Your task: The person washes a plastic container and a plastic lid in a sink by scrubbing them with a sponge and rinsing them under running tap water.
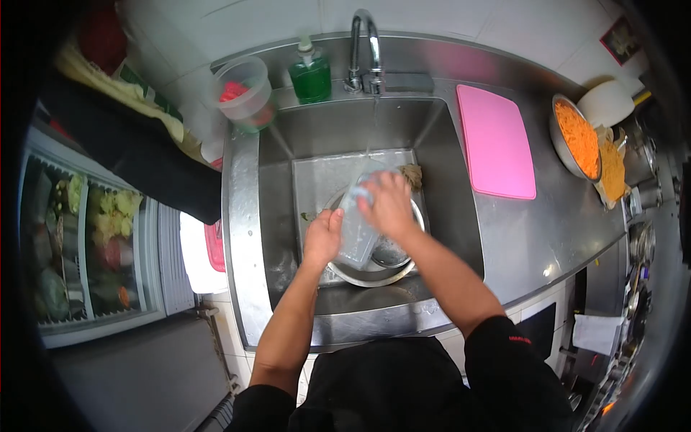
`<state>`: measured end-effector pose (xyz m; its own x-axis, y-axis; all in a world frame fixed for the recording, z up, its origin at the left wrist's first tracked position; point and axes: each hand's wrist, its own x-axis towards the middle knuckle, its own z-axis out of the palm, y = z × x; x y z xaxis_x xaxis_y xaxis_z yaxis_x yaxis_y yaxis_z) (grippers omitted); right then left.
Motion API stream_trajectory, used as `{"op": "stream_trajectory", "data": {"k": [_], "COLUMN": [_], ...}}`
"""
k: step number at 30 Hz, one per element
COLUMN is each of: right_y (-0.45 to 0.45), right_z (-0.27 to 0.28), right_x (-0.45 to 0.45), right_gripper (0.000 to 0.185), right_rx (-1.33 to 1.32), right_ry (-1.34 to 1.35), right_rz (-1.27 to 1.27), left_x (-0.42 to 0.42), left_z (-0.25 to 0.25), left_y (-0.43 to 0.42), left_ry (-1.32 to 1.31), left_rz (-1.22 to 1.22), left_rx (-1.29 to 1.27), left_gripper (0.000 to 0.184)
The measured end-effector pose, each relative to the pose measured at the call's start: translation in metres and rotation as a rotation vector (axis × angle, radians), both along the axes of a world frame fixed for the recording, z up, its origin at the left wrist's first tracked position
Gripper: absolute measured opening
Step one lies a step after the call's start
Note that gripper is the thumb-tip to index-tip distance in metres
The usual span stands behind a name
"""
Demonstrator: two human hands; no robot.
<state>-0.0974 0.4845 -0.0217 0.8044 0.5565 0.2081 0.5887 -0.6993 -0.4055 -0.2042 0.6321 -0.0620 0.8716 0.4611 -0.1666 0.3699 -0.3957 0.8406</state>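
Observation:
A clear, rectangular plastic container [354, 241] is tilted over a round metal bowl [374, 279] in the steel sink [453, 223]. My left hand [324, 234] grips the container along its left side, thumb on top. Against its upper part presses my right hand [390, 204], fingers curled and slightly blurred. Something pale blue and white shows under those fingers, too smeared to name. From the tap [365, 54] a thin stream of water falls behind the container. A brown crumpled cloth or scrubber [412, 175] lies by the bowl's upper right.
A green soap bottle [311, 75] and a translucent tub [245, 93] with red contents stand behind the sink. On the right counter are a pink cutting board [497, 144] and a bowl of shredded orange food [576, 137]. A glass-fronted fridge [97, 245] stands left; a dark sleeve reaches in there.

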Motion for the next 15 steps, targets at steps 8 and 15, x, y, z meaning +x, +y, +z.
{"op": "stream_trajectory", "data": {"k": [8,15], "right_y": [-0.021,0.004], "right_z": [-0.018,-0.035], "right_x": [0.027,-0.098], "right_gripper": [0.059,0.045], "right_rx": [0.12,0.239], "right_ry": [0.774,0.385], "right_rz": [-0.264,-0.101], "left_x": [-0.058,-0.047], "left_z": [-0.026,0.013], "left_y": [-0.001,0.002], "left_ry": [0.049,0.044], "left_rz": [-0.166,-0.065], "left_rx": [0.104,0.196], "left_gripper": [0.041,0.05]}}
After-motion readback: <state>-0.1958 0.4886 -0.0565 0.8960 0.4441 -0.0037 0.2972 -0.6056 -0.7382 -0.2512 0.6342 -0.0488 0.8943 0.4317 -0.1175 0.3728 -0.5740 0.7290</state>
